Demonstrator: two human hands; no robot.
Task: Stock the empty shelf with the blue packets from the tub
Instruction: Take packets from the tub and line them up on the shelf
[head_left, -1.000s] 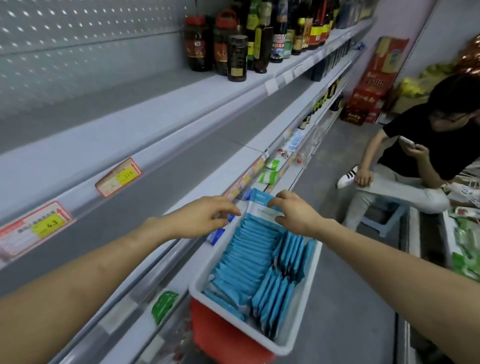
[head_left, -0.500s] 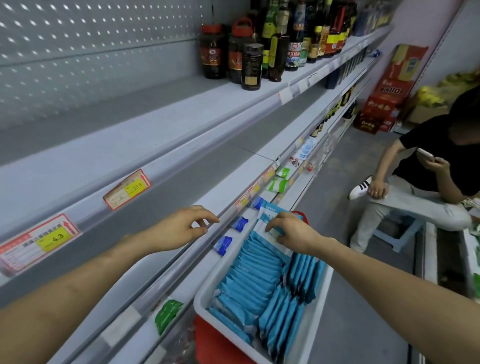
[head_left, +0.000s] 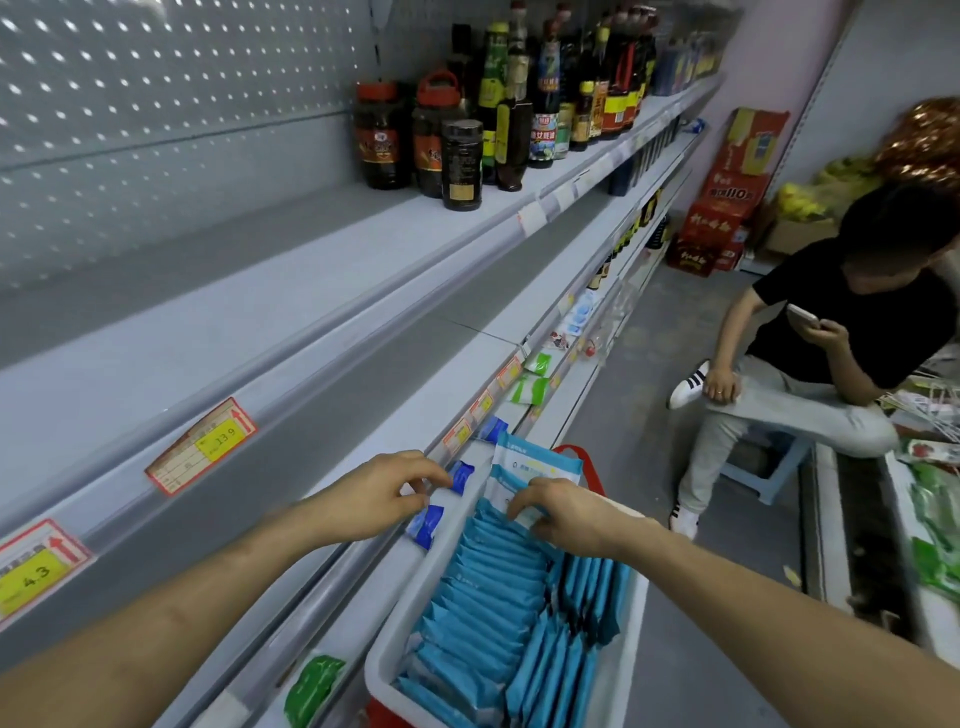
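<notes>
Looks down a shop aisle from head height. On the left, the empty shelf (head_left: 363, 384), grey and bare, with price tags (head_left: 208, 441) along the lip above it. Further along the top shelf, dark bottles (head_left: 498, 119).

Low and centre, a white tub (head_left: 395, 639) packed tight with blue packets (head_left: 483, 587) on edge in two rows.

Right hand (head_left: 566, 512) at the far end of the longer row, fingers curled down over the top edge of the end packet (head_left: 535, 467), apparently pinching it. Stands higher than its neighbours, pale face showing.

Left hand (head_left: 379, 493) over the lip of a lower shelf, fingers loosely bent, thumb and forefinger close together, just beside a small blue sachet (head_left: 460, 475). Impossible to tell whether holding anything.

Likely troubles from here:
- Dragging neighbouring packets up and out over the rim, because of the tight packing.
- Losing the packet from a thin pinch on a glossy top edge.
- Tipping or shifting the tub with a hard tug; support underneath hidden.
- Catching the packet on the raised shelf lip on the way up and left.

Seated person (head_left: 831, 332) on the right, well apart from the tub.
</notes>
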